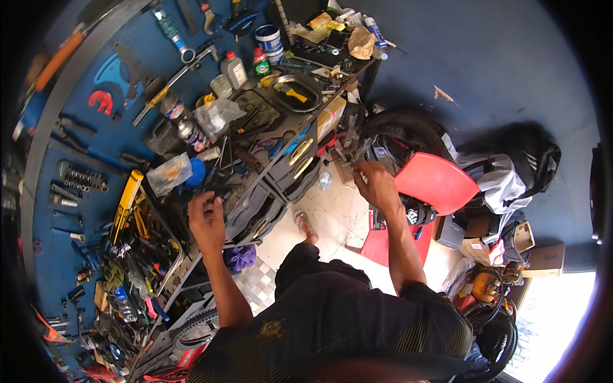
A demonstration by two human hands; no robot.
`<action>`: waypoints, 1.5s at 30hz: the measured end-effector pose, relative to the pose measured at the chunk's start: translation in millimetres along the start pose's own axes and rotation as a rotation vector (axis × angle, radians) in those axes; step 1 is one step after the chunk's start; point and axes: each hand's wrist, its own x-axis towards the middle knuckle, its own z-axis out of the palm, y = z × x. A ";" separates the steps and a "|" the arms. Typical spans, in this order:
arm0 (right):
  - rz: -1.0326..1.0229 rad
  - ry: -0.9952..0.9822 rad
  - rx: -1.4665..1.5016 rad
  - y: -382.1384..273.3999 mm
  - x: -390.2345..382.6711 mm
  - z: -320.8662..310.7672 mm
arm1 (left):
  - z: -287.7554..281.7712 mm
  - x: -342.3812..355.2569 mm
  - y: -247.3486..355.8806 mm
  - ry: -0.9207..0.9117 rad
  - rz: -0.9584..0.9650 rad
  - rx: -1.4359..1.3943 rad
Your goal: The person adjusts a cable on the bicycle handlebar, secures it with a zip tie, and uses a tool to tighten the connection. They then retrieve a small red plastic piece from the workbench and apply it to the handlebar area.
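My left hand is over the front edge of the cluttered workbench, fingers curled and thumb bent toward them. Dark tools lie just beyond its fingertips; whether it grips one is too small to make out. Out to the right, my right hand is held with thumb and fingers brought together, pointing left. A grey metal piece like a vise is close beyond its fingertips. What the pinch holds, if anything, cannot be made out. A blue round object and a clear plastic bag lie beyond my left hand.
Black drawers front the bench. On it are a metal tray with a yellow-handled brush, bottles and loose tools. A red chair and a tyre stand right. Tools hang on the blue wall panel.
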 end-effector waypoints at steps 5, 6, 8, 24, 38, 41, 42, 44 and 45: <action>-0.015 0.105 -0.065 47.0 69.1 -16.1 | 68.1 70.1 26.0 -0.051 0.066 0.008; 0.027 0.091 -0.039 58.8 84.4 -20.0 | 88.5 83.6 29.7 -0.038 0.063 -0.069; 0.006 0.141 -0.085 80.1 115.2 -34.6 | 127.2 109.8 47.2 -0.098 0.072 -0.131; -0.197 0.096 -0.381 235.1 463.0 30.9 | 327.0 259.8 138.9 -0.534 0.152 -0.023; -0.310 0.001 -0.074 234.4 519.6 81.8 | 558.4 339.3 36.5 -0.549 0.419 0.624; -0.261 -0.053 -0.053 240.1 515.0 80.0 | 556.2 345.7 41.1 -0.524 0.340 0.548; -0.248 -0.069 -0.042 241.0 515.0 78.8 | 554.4 348.2 39.5 -0.525 0.326 0.567; -0.242 -0.072 -0.030 244.6 511.3 77.9 | 552.4 353.5 37.2 -0.527 0.298 0.604; -0.252 -0.054 -0.028 245.8 510.4 77.8 | 553.1 354.0 34.1 -0.510 0.274 0.598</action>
